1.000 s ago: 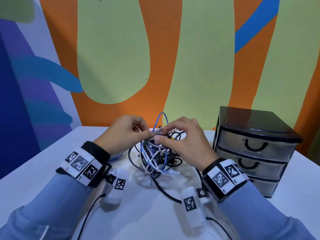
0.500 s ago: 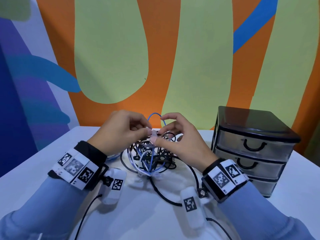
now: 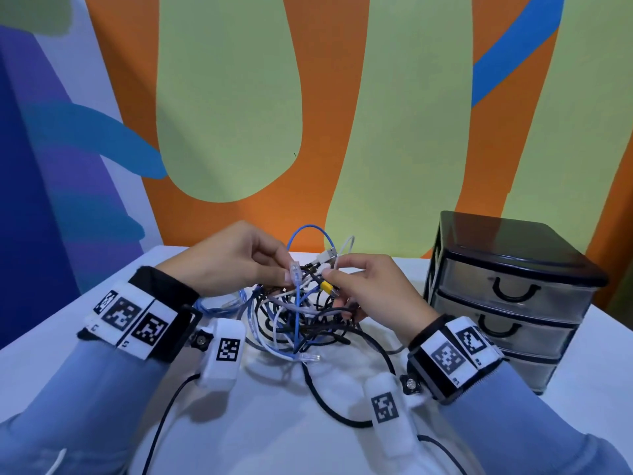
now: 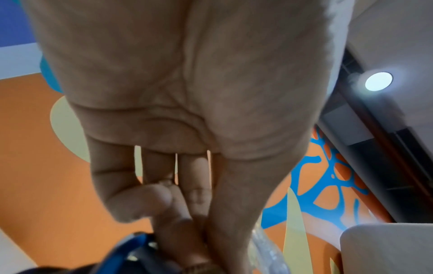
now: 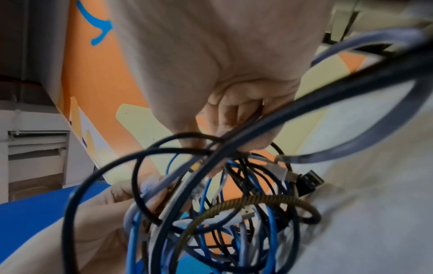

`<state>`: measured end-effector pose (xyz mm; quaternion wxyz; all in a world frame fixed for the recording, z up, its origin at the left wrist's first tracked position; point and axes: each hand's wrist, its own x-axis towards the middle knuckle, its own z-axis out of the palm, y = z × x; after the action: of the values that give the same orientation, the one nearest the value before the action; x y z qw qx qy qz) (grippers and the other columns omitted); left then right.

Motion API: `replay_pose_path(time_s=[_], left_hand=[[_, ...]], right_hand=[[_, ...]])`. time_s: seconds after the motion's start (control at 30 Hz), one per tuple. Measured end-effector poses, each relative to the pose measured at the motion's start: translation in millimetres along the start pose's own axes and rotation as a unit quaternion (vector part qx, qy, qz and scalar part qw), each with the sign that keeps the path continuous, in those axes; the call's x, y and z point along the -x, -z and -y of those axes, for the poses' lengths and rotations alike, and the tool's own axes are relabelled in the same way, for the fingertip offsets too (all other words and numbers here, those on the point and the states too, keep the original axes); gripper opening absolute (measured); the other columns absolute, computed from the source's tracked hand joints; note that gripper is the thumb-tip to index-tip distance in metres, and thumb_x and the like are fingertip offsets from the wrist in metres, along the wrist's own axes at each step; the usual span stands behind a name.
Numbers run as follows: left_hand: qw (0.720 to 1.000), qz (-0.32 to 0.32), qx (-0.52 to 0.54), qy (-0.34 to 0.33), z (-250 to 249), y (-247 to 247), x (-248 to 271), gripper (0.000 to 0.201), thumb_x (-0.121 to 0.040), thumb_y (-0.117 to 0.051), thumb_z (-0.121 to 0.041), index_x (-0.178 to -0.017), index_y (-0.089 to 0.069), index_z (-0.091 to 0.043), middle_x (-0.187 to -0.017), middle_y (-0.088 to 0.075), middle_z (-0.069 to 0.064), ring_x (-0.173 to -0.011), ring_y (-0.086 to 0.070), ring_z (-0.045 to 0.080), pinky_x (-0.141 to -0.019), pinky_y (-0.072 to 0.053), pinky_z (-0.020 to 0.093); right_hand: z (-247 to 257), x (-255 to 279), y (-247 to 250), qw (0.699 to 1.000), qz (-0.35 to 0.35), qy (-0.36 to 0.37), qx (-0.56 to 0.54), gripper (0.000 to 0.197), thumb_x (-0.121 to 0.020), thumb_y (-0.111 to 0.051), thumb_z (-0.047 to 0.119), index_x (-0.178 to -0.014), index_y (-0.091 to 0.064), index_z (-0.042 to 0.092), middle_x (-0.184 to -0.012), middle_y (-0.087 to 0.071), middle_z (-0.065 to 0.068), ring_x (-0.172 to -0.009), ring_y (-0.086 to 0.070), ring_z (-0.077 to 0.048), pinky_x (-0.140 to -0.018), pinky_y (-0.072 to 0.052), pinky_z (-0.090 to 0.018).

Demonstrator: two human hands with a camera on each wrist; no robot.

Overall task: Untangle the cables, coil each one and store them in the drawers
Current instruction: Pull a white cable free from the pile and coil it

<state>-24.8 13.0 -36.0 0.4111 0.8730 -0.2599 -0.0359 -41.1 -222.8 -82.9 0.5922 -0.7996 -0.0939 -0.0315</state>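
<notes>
A tangle of blue, white and black cables (image 3: pixel 298 320) lies on the white table between my hands; in the right wrist view the tangle of cables (image 5: pixel 211 213) hangs just below my fingers. My left hand (image 3: pixel 239 265) pinches the clear plug (image 3: pixel 295 271) of a blue cable (image 3: pixel 298 303) above the heap. My right hand (image 3: pixel 370 289) pinches a strand beside a yellow connector (image 3: pixel 327 286), its lower fingers curled among the black cables. A black drawer unit (image 3: pixel 507 293) with three shut translucent drawers stands to the right.
The white table (image 3: pixel 274 423) runs to a painted orange and green wall behind. Black leads from the wrist cameras trail over the table near its front edge. A loose black cable (image 3: pixel 329 402) loops out of the heap toward me.
My hands have drawn slightly apart. The left hand now holds the clear plug of the blue cable free of the right hand, and the right hand has dropped lower beside the yellow connector.
</notes>
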Motion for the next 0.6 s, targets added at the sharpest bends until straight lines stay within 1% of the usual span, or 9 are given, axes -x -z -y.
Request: replay_pose_path(time_s=[0.07, 0.1, 0.17, 0.23, 0.3, 0.37, 0.43, 0.5, 0.6], left_hand=[[1.0, -0.001, 0.009, 0.002, 1.9, 0.8, -1.2, 0.011, -0.093, -0.078, -0.012, -0.094, -0.086, -0.019, -0.098, -0.082, 0.012, -0.082, -0.077, 0.022, -0.081, -0.061, 0.025], [1.0, -0.003, 0.01, 0.005, 2.3, 0.9, -1.4, 0.013, -0.094, -0.076, -0.01, -0.096, -0.086, -0.018, -0.097, -0.082, 0.012, -0.08, -0.077, 0.021, -0.081, -0.062, 0.027], [1.0, -0.01, 0.009, 0.014, 1.4, -0.6, -1.7, 0.015, -0.097, -0.072, -0.005, -0.102, -0.084, -0.013, -0.085, -0.081, 0.014, -0.07, -0.075, 0.017, -0.069, -0.061, 0.023], [0.999, -0.018, 0.008, 0.027, 0.1, -3.7, -2.1, 0.017, -0.1, -0.067, -0.002, -0.104, -0.082, -0.01, -0.071, -0.076, 0.016, -0.056, -0.067, 0.012, -0.055, -0.05, 0.018], [0.999, -0.024, 0.004, 0.039, -1.3, -7.4, -2.3, 0.016, -0.101, -0.066, -0.003, -0.104, -0.08, -0.011, -0.065, -0.073, 0.017, -0.05, -0.061, 0.012, -0.049, -0.044, 0.017], [0.999, -0.035, -0.003, 0.04, -3.4, -11.3, -3.3, 0.015, -0.101, -0.066, -0.005, -0.102, -0.08, -0.012, -0.064, -0.072, 0.019, -0.046, -0.058, 0.012, -0.046, -0.042, 0.017], [0.998, -0.052, -0.01, 0.036, -5.2, -15.4, -4.8, 0.013, -0.1, -0.068, -0.003, -0.101, -0.079, -0.01, -0.061, -0.071, 0.016, -0.043, -0.058, 0.01, -0.045, -0.042, 0.016], [0.997, -0.062, -0.012, 0.037, -6.6, -18.8, -5.6, 0.008, -0.098, -0.072, -0.001, -0.099, -0.077, -0.006, -0.057, -0.071, 0.005, -0.041, -0.058, 0.01, -0.043, -0.041, 0.016], [0.997, -0.059, 0.005, 0.04, -7.7, -20.0, -5.3, 0.005, -0.097, -0.071, 0.004, -0.098, -0.074, 0.0, -0.068, -0.077, 0.004, -0.042, -0.059, 0.013, -0.042, -0.042, 0.017]], right_hand=[[-1.3, -1.4, 1.4, 1.0, 0.013, -0.004, -0.007, 0.008, -0.097, -0.072, 0.022, -0.101, -0.07, 0.015, -0.063, -0.068, -0.008, -0.05, -0.056, -0.022, -0.054, -0.044, -0.029], [-2.1, -2.5, 2.1, 1.0, 0.017, -0.007, -0.01, 0.011, -0.097, -0.07, 0.015, -0.106, -0.068, 0.011, -0.062, -0.067, -0.008, -0.049, -0.056, -0.023, -0.053, -0.044, -0.029], [-3.6, -3.9, 2.6, 1.0, 0.021, -0.012, -0.007, 0.017, -0.097, -0.063, 0.006, -0.113, -0.064, 0.009, -0.057, -0.065, -0.008, -0.045, -0.054, -0.021, -0.049, -0.044, -0.027], [-4.7, -3.6, 1.4, 1.0, 0.028, -0.004, 0.004, 0.026, -0.1, -0.059, 0.007, -0.121, -0.066, 0.019, -0.052, -0.063, -0.008, -0.041, -0.055, -0.019, -0.043, -0.044, -0.024], [-6.1, -2.5, -0.1, 0.998, 0.047, 0.011, 0.036, 0.039, -0.103, -0.061, 0.014, -0.135, -0.059, 0.035, -0.051, -0.063, -0.005, -0.04, -0.056, -0.016, -0.04, -0.044, -0.023], [-8.0, -2.6, -0.2, 0.995, 0.062, 0.021, 0.07, 0.046, -0.102, -0.065, 0.018, -0.14, -0.053, 0.041, -0.051, -0.063, -0.003, -0.04, -0.057, -0.013, -0.041, -0.043, -0.022], [-8.6, -3.4, 0.3, 0.995, 0.056, 0.03, 0.075, 0.038, -0.101, -0.067, 0.018, -0.134, -0.061, 0.034, -0.051, -0.062, -0.001, -0.039, -0.056, -0.011, -0.041, -0.043, -0.021], [-9.7, -4.4, -0.4, 0.995, 0.038, 0.04, 0.079, 0.027, -0.101, -0.067, 0.018, -0.125, -0.063, 0.03, -0.049, -0.061, 0.0, -0.039, -0.057, -0.01, -0.042, -0.042, -0.02], [-12.7, -5.5, -3.2, 0.994, -0.005, 0.059, 0.09, 0.013, -0.101, -0.065, 0.021, -0.11, -0.06, 0.028, -0.05, -0.061, 0.001, -0.042, -0.061, -0.012, -0.048, -0.046, -0.023]])
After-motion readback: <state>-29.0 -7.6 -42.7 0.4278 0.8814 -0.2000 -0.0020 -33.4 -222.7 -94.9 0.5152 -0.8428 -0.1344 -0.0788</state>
